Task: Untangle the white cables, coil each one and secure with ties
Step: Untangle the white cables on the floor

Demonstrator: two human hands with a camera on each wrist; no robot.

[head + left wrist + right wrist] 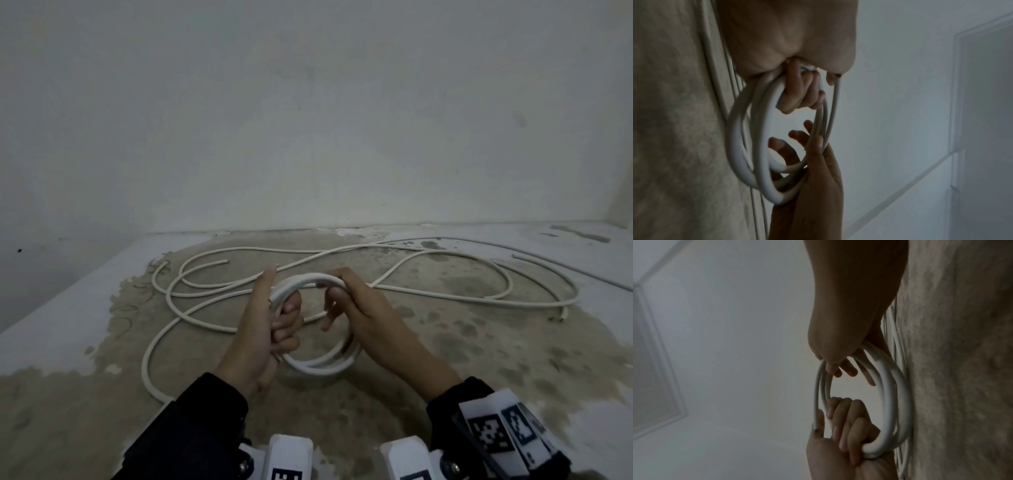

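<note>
A small coil of white cable (320, 367) hangs above the floor at the centre of the head view, held by both hands. My left hand (284, 318) grips the coil's left side, fingers curled through the loops (760, 146) and thumb pointing up. My right hand (337, 298) pinches the top right of the coil between thumb and fingers; in the right wrist view the coil (890, 394) hangs from that hand (838, 366). The rest of the white cable (205, 294) trails off in loose, crossing loops on the floor behind, out to the far right (479, 297).
The floor is patchy bare concrete (445, 359) with pale painted margins, and a plain wall (308, 137) rises close behind the cables. A thinner grey cable (565, 270) lies along the back right. Wrist camera mounts (496, 435) fill the bottom edge.
</note>
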